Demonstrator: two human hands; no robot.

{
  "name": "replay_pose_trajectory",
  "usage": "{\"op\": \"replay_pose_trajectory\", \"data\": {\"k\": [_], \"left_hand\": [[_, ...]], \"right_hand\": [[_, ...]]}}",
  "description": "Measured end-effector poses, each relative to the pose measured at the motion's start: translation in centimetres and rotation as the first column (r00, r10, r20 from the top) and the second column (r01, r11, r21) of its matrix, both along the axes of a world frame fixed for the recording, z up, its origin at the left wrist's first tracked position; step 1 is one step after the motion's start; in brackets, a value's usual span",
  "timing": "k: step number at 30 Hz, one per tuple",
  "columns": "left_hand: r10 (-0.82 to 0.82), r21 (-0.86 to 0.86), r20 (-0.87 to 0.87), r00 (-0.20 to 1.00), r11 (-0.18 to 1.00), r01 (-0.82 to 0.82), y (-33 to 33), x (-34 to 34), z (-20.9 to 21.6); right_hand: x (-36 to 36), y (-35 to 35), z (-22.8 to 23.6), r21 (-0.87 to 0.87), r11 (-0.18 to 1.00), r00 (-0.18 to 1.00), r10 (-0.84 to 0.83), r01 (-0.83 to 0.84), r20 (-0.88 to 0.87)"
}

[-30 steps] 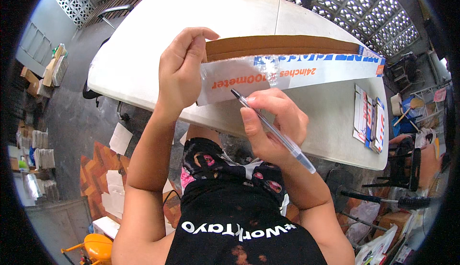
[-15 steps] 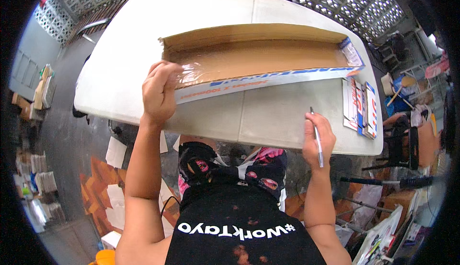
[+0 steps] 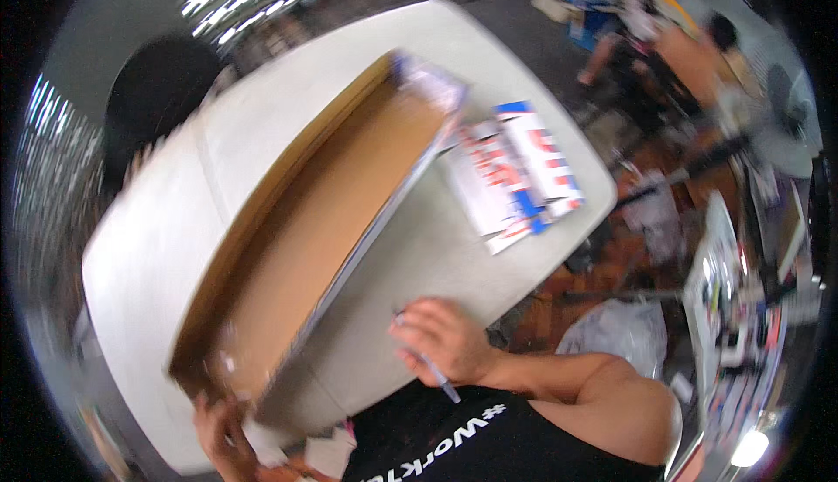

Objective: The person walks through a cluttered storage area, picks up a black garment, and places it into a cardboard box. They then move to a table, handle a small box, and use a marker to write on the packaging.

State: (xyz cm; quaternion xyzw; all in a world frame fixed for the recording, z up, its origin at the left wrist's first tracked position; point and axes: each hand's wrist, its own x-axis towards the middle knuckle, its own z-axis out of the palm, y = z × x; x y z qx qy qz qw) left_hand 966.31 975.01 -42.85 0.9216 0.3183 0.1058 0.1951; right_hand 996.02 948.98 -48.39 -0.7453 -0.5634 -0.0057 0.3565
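Note:
A long, open cardboard box (image 3: 297,211) lies slantwise on the white table, brown inside with a white and blue outer wall. My left hand (image 3: 223,437) grips its near end, fingers at the wall's edge, somewhat blurred. Some clear plastic film (image 3: 229,355) shows inside the box close to that hand. My right hand (image 3: 443,342) is closed around a slim pen (image 3: 441,379) with a pale barrel, above the table's near edge and apart from the box. Cut white, blue and red cardboard pieces (image 3: 489,181) lie to the right of the box.
The white table (image 3: 140,264) has a rounded right edge. At its far left stands a dark, rounded shape (image 3: 161,102), too blurred to name. Beyond the right edge are a stand fan (image 3: 790,116), a clear plastic bag (image 3: 620,338) and cluttered goods (image 3: 742,334).
My view has swung to the right, so the table and box appear slanted. My left hand stays at the box's end; my right hand still holds the pen.

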Motion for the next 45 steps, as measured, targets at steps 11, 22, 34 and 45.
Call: {"op": "replay_pose_trajectory", "data": {"k": [11,22,34,45], "left_hand": [[-0.108,-0.254,-0.344,0.933,0.967,0.018,3.3,15.5,9.5],[-0.968,-0.312,0.240,0.079,0.001,0.950,-22.4,35.2,17.3],[-0.896,-0.543,0.391,-0.208,-0.407,0.734,-58.0,41.4,14.1],[-0.944,-0.446,0.075,-0.320,-0.319,0.837,-75.3,50.4,10.6]], "right_hand": [[-0.2,-6.0,6.2,-0.176,0.976,0.921,-0.186,0.132,-0.342],[-0.1,-19.6,17.6,-0.609,0.559,0.419,-0.828,0.563,-0.372],[0.0,-44.3,12.4,-0.448,0.442,0.091,-0.784,0.777,-0.614],[-7.7,-60.4,8.7,-0.719,-0.326,-0.669,-0.698,0.614,-0.255]]}}
